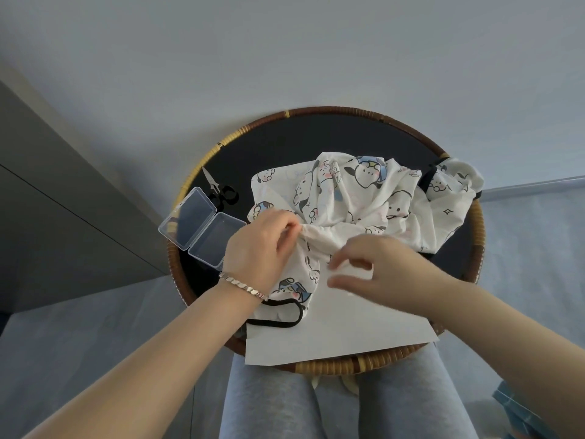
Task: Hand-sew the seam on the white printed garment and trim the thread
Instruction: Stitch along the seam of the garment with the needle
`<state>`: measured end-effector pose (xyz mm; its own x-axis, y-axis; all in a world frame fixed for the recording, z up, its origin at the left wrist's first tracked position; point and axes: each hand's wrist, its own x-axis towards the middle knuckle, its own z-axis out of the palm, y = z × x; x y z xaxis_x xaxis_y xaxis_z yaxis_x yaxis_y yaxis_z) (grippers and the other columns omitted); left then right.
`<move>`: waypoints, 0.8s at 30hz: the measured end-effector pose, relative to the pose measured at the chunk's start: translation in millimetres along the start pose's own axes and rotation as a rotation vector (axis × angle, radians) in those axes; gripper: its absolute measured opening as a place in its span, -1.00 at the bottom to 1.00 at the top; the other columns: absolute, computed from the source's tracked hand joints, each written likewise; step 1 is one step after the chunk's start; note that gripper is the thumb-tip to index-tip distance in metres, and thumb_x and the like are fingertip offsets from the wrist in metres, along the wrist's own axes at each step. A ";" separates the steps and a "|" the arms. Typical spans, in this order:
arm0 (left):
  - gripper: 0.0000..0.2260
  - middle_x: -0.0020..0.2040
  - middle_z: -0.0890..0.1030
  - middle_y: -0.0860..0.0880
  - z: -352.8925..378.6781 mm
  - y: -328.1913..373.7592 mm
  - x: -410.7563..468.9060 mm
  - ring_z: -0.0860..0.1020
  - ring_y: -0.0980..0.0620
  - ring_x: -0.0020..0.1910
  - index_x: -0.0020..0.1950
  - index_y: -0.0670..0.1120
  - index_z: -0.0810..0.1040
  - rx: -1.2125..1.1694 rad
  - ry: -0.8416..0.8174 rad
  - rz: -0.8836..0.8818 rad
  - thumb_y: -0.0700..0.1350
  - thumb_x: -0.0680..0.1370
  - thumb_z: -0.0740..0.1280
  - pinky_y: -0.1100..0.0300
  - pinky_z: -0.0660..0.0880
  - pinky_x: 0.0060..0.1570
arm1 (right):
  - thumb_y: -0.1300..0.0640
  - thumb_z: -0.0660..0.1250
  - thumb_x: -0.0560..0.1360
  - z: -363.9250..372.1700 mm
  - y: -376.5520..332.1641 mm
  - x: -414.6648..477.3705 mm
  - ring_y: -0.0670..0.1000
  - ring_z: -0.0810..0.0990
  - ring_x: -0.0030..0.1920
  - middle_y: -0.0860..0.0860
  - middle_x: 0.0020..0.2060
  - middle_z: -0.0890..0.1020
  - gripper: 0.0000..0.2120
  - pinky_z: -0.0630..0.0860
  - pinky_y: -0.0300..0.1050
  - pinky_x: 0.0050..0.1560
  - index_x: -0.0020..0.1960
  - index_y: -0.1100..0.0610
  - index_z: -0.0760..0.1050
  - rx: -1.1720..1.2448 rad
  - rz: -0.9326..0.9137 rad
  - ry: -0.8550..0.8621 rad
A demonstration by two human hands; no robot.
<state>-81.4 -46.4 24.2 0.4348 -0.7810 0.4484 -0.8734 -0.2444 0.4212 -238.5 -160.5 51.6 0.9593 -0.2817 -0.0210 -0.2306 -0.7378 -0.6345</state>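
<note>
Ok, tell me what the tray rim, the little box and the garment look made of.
The tray rim looks like wound rattan or bamboo strip, in glossy brown and tan bands. The box is clear hard plastic, see-through, with a hinged lid. The garment is thin soft cloth, perhaps cotton, matte; it bunches in soft folds.
</note>
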 end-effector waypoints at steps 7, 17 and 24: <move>-0.86 -0.23 0.58 -0.04 -5.8 4.1 -11.6 0.47 0.12 -0.24 -0.10 -0.14 0.51 -0.203 -0.029 0.129 -0.10 0.53 0.22 0.20 0.41 -0.25 | 0.10 0.33 0.48 -5.5 0.6 23.5 -0.15 0.29 -0.49 -0.10 -0.51 0.26 -0.85 0.26 -0.39 -0.39 0.01 -0.11 0.50 0.350 0.181 0.162; -0.82 -0.27 0.60 -0.06 -8.4 7.4 -14.1 0.47 0.08 -0.24 -0.15 -0.21 0.56 -0.106 -0.017 0.213 -0.13 0.51 0.23 0.23 0.41 -0.27 | -0.01 0.46 0.34 -6.1 8.9 18.5 -0.11 0.29 -0.45 -0.09 -0.55 0.30 -0.82 0.24 -0.32 -0.40 -0.34 -0.08 0.47 0.241 0.131 0.236; -0.85 -0.28 0.58 0.10 -4.9 25.4 -17.2 0.49 0.14 -0.18 -0.18 -0.13 0.56 -0.173 -0.037 -0.039 -0.09 0.50 0.27 0.26 0.42 -0.25 | 0.03 0.42 0.38 -3.2 17.4 5.8 -0.20 0.41 -0.30 -0.06 -0.43 0.48 -0.86 0.29 -0.30 -0.34 -0.23 0.10 0.59 0.014 0.033 0.370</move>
<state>-110.0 -36.4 31.0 0.4567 -0.7943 0.4007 -0.8036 -0.1752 0.5687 -237.4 -176.9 42.9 0.8268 -0.5097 0.2380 -0.2555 -0.7172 -0.6483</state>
